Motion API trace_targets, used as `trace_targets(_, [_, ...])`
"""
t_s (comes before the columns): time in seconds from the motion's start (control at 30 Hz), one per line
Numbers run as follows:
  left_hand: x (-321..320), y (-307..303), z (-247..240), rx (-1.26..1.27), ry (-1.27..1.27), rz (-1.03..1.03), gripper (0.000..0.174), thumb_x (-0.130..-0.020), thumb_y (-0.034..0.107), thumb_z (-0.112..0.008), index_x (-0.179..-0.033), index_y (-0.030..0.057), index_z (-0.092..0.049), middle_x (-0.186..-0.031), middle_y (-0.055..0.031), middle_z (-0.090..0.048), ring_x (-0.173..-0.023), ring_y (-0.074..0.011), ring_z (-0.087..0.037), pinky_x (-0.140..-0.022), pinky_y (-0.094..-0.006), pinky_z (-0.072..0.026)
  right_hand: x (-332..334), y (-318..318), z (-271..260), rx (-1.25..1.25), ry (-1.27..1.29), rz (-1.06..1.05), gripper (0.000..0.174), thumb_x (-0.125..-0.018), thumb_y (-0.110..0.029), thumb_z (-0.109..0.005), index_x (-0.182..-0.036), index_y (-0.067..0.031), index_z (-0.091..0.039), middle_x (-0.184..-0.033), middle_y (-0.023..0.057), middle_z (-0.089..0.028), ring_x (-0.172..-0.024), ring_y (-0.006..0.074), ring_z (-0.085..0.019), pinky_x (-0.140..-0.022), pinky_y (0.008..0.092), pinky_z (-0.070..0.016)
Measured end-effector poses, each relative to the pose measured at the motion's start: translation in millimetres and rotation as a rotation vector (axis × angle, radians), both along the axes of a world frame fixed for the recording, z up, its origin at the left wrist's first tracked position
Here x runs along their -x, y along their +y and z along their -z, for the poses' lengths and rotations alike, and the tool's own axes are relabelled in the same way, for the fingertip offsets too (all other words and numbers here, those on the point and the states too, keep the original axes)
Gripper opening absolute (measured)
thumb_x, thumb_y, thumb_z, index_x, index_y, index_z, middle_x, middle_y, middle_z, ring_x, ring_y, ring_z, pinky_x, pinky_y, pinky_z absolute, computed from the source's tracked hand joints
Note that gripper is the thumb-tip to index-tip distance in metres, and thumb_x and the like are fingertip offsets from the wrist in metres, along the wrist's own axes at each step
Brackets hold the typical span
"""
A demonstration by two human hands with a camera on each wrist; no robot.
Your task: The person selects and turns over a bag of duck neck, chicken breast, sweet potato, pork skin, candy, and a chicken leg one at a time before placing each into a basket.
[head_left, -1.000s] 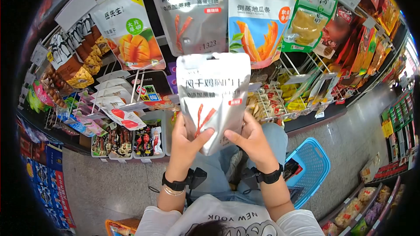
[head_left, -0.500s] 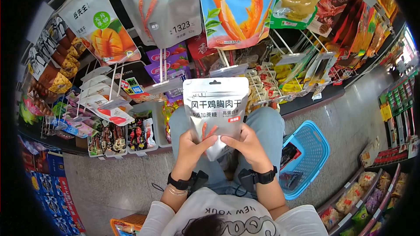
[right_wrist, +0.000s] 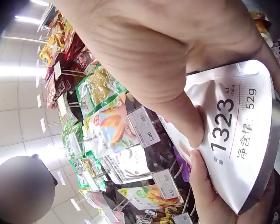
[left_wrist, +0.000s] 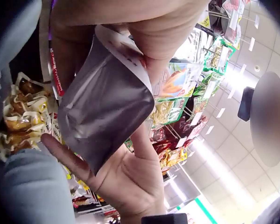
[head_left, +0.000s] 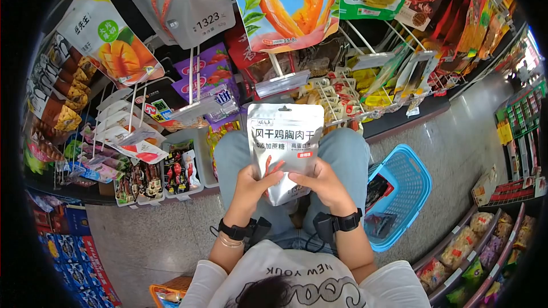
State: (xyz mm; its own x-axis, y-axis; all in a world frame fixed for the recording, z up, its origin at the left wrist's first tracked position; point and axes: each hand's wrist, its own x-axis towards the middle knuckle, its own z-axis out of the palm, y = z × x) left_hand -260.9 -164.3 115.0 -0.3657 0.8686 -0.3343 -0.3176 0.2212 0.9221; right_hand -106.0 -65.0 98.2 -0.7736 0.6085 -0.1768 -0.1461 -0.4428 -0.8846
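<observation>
In the head view, a silver stand-up pouch of dried chicken breast (head_left: 285,137) is held upright between both hands above the lap, its printed front facing the head camera. My left hand (head_left: 251,187) grips its lower left side, thumb across the front. Opposite it, my right hand (head_left: 330,187) pinches the lower right side with the thumb on the front. The two thumb tips lie close together near the bottom print. In the right wrist view the pouch's lower front (right_wrist: 238,126) reads 1323 and 52g. The left wrist view shows the plain grey bottom fold (left_wrist: 107,102).
Ahead hang snack bags on hooks, including a matching silver pouch (head_left: 182,5), a sweet potato bag (head_left: 285,8) and a mango bag (head_left: 114,40). A blue basket (head_left: 419,194) with packets stands on the floor at the right. An orange basket (head_left: 157,294) is at lower left.
The pouch came down nearer the lap, both hands still holding it, then stayed nearly level over the last half second. The hanging bags shifted up and left in the head view.
</observation>
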Motion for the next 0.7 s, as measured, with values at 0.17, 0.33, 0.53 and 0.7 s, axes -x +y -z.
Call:
trace_targets(0.17, [-1, 13, 11, -0.158, -0.018, -0.028, 0.060, -0.075, 0.017, -0.074, -0.124, -0.0004, -0.045, -0.117, -0.0101, -0.055, -0.102, -0.0142, -0.055, -0.080, -0.0250, -0.0448, 2, 3, 16, -0.022, -0.036, 0.123, 0.040, -0.080, -0.011, -0.070, -0.115, -0.0006, -0.053, -0.104, 0.0045, -0.062, -0.093, 0.0104, -0.057, -0.081, 0.0273, -0.0463])
trace_targets(0.33, [-7, 17, 20, -0.051, 0.505, -0.056, 0.079, -0.069, 0.025, -0.078, -0.132, 0.0000, -0.037, -0.130, -0.0179, -0.044, -0.124, -0.0282, -0.038, -0.102, -0.0387, -0.0310, 11, 2, 24, -0.137, -0.118, 0.327, 0.037, -0.080, -0.011, -0.069, -0.111, -0.0005, -0.053, -0.100, 0.0065, -0.063, -0.090, 0.0104, -0.058, -0.077, 0.0275, -0.0472])
trace_targets(0.53, [-18, 25, 40, -0.240, 0.725, 0.067, 0.089, -0.070, 0.027, -0.077, -0.136, -0.0061, -0.027, -0.130, -0.0216, -0.044, -0.125, -0.0317, -0.036, -0.104, -0.0402, -0.0273, 23, -11, 27, -0.190, 0.022, 0.233, 0.043, -0.081, -0.004, -0.066, -0.118, -0.0014, -0.045, -0.107, 0.0114, -0.060, -0.093, 0.0143, -0.058, -0.079, 0.0286, -0.0469])
trace_targets(0.7, [-10, 28, 26, -0.225, 0.214, 0.071, 0.060, -0.086, 0.033, -0.063, -0.129, -0.0018, -0.039, -0.117, -0.0086, -0.055, -0.101, -0.0168, -0.056, -0.087, -0.0307, -0.0442, 12, -9, 18, -0.360, -0.071, 0.062, 0.044, -0.081, -0.007, -0.066, -0.121, -0.0074, -0.049, -0.125, 0.0082, -0.053, -0.115, 0.0214, -0.052, -0.092, 0.0382, -0.0436])
